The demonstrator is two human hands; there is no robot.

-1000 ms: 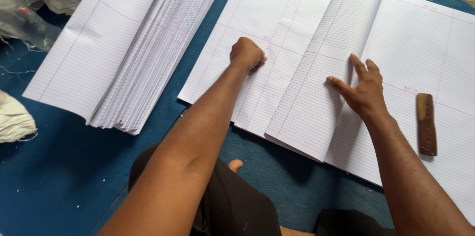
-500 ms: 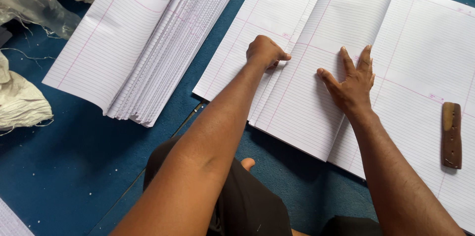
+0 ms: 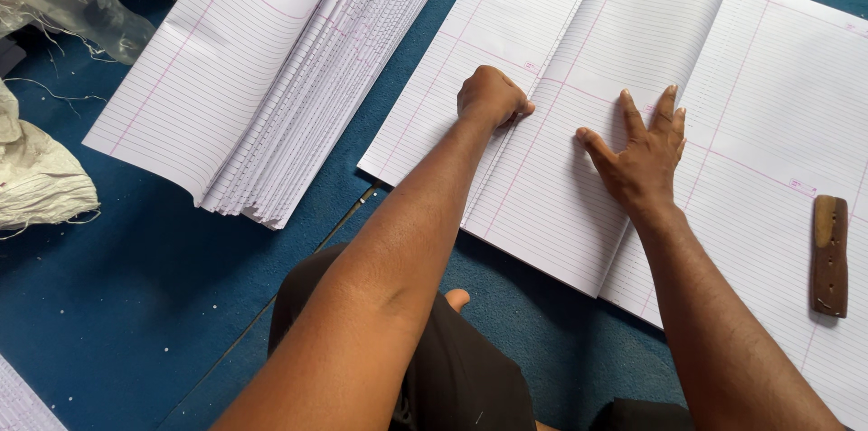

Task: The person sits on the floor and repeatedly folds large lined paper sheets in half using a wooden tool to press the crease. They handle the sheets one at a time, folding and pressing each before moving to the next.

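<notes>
On the blue mat (image 3: 108, 304), at twelve o'clock from the seated person, a large white sheet of ruled paper with pink margin lines (image 3: 579, 132) is being folded over onto the spread of the same ruled sheets (image 3: 778, 160) beneath it. Compared with a second ago, the left hand (image 3: 489, 96) is seen farther up the fold line, and the right hand (image 3: 644, 152) is spread wider on the folded leaf, with the curl of the leaf at twelve o'clock pressed lower; the crease is judged to be partly set, with the upper stretch not yet flattened. The left hand is clenched into a fist, knuckles pressed down on the crease, nothing being held inside it as far as can be told. The right hand is laid flat and released, fingers fanned, palm down on the paper at three o'clock from the fist, only touching and grasping nothing. A thick stack of folded ruled sheets (image 3: 271, 78) is kept at ten o'clock, well apart, and a brown wooden block (image 3: 829, 255) is left lying on the sheets at three o'clock.
</notes>
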